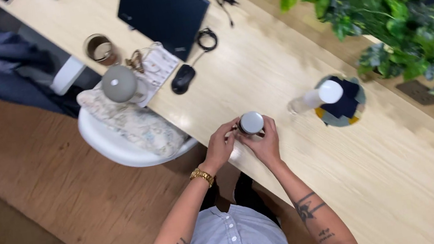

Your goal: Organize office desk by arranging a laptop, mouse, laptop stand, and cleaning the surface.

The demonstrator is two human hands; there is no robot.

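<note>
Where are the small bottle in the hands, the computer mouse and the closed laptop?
small bottle [252, 123], head view, on its round pale cap.
computer mouse [183, 78], head view, on the middle of its black back.
closed laptop [163, 7], head view, on its dark lid.

A round white-capped jar [251, 123] sits at the near edge of the pale wooden worktop [316, 158], between both hands; a white-topped clear bottle [317, 97] stands to its right, a black computer mouse [183, 78] behind-left.

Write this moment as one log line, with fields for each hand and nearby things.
left hand: grips small bottle | right hand: grips same | near: white-capped bottle on patchwork coaster
</note>
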